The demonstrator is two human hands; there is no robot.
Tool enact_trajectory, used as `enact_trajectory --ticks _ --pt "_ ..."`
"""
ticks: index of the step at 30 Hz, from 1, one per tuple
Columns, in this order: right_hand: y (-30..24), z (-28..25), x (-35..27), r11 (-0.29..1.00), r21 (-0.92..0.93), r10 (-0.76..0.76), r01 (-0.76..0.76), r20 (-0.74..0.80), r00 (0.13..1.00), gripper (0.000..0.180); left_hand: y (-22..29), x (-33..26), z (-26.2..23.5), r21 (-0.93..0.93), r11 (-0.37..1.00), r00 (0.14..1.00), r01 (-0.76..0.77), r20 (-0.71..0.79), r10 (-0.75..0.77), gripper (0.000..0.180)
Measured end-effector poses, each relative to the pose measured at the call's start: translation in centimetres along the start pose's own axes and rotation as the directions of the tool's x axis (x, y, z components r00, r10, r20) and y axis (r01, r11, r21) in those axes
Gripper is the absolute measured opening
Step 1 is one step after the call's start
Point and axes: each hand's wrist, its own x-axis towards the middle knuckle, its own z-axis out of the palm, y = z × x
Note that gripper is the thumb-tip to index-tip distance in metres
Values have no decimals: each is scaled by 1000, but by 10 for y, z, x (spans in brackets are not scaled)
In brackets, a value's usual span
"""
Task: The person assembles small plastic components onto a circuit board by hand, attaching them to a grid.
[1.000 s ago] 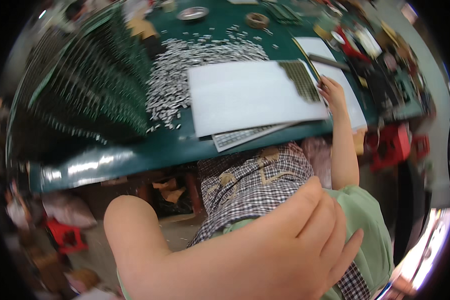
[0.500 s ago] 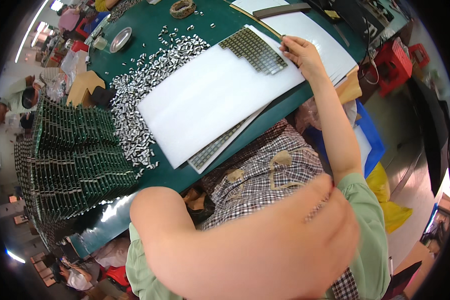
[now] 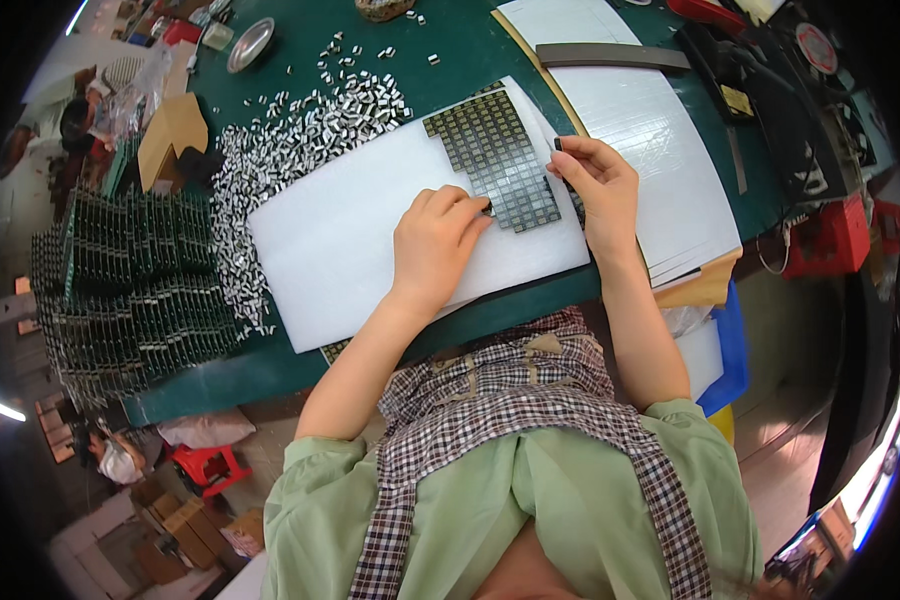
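Observation:
A white foam sheet (image 3: 335, 235) lies aslant on the green table, with a block of small dark square parts (image 3: 490, 145) set close together in rows at its right end. My left hand (image 3: 432, 245) rests over the foam. Its thumb and forefinger are closed on a tiny dark piece (image 3: 487, 208) at the block's lower left edge. Just right of the block, my right hand (image 3: 602, 190) is raised with a small black piece (image 3: 558, 144) pinched between thumb and forefinger. More dark parts show under the sheet's lower left edge.
Many loose silvery metal pieces (image 3: 310, 150) are heaped left of the foam. Green circuit boards (image 3: 140, 290) stand in stacks at the left. White sheets (image 3: 660, 150) with a grey bar (image 3: 610, 57) across them lie to the right. A metal dish (image 3: 251, 45) stands at the back.
My left arm has swung from close in front of me out to the foam sheet. My right hand has come down beside the block. The foam sheet appears lower and further left in view.

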Motion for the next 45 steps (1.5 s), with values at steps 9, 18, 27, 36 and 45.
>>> enact_trajectory --ticks 9,18,27,36,45 --pt "7 1 -5 998 -42 -44 44 3 999 20 13 -12 21 565 785 950 -255 -5 312 26" --pt "7 -2 -6 994 -81 -66 73 79 995 17 -20 15 -12 -843 55 801 535 485 -351 23" --pt "-27 30 -1 741 -503 -272 445 381 884 19 -39 32 -3 -807 -145 779 572 590 -212 22" --pt "-16 52 14 713 -512 -223 480 483 847 22 -40 28 -8 -856 -195 812 479 516 -274 21" --pt "-11 56 19 763 -456 -205 458 501 841 23 -40 27 -11 -891 -99 829 443 449 -334 19"
